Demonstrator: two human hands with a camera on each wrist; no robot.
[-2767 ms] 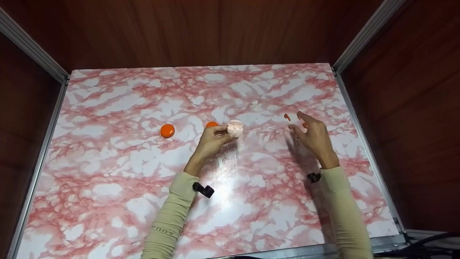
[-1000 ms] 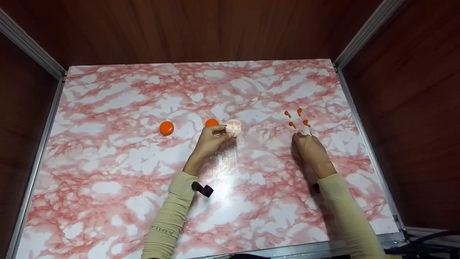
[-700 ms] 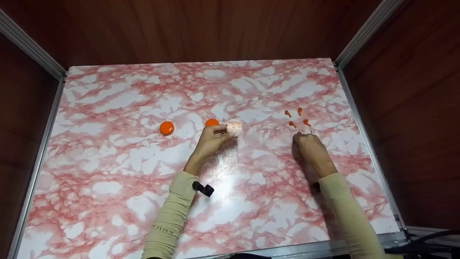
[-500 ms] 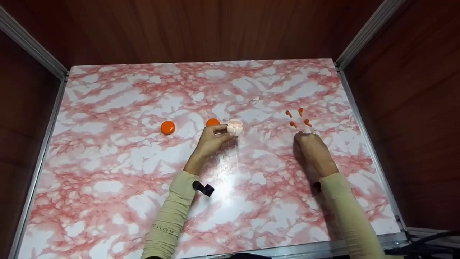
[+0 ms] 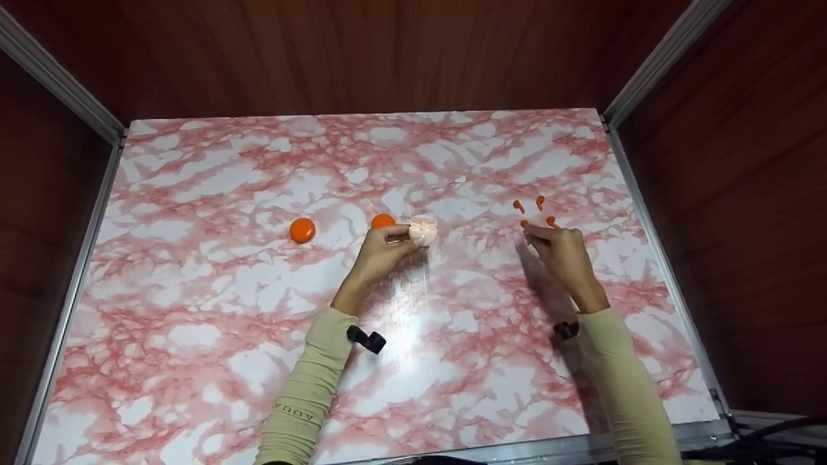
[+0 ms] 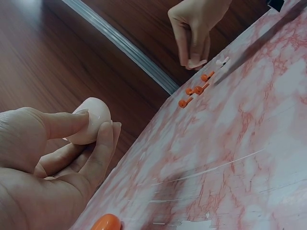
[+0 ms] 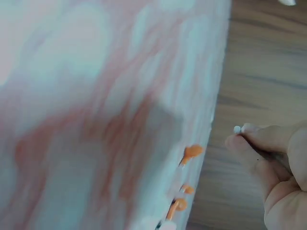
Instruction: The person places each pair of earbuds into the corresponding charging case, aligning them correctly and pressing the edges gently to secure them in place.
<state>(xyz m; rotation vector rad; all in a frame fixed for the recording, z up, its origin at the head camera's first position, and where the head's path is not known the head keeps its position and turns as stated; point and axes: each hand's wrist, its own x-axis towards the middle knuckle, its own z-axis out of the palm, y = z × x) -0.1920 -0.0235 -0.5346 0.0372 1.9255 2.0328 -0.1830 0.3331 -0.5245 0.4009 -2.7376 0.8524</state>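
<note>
A pale pink earbud case (image 5: 423,231) with its lid up is held between the thumb and fingers of my left hand (image 5: 378,255), above the table. In the left wrist view the case (image 6: 91,120) shows its rounded back. My right hand (image 5: 565,258) pinches a small pale earbud (image 7: 237,129) between thumb and fingertips, raised off the table. Below it, several orange earbuds (image 6: 199,89) lie in a loose group. One more pale earbud (image 6: 222,62) lies beside them; in the head view my right hand hides it.
An orange round case (image 5: 302,230) sits on the left of the marbled table (image 5: 213,290). A second orange case (image 5: 383,221) is partly covered by my left hand. Dark wooden panels with metal rails enclose the table on the sides and back.
My right hand came down beside the orange earbuds, took hold of a pale earbud and has lifted it off the table. The left hand with the case has stayed nearly still.
</note>
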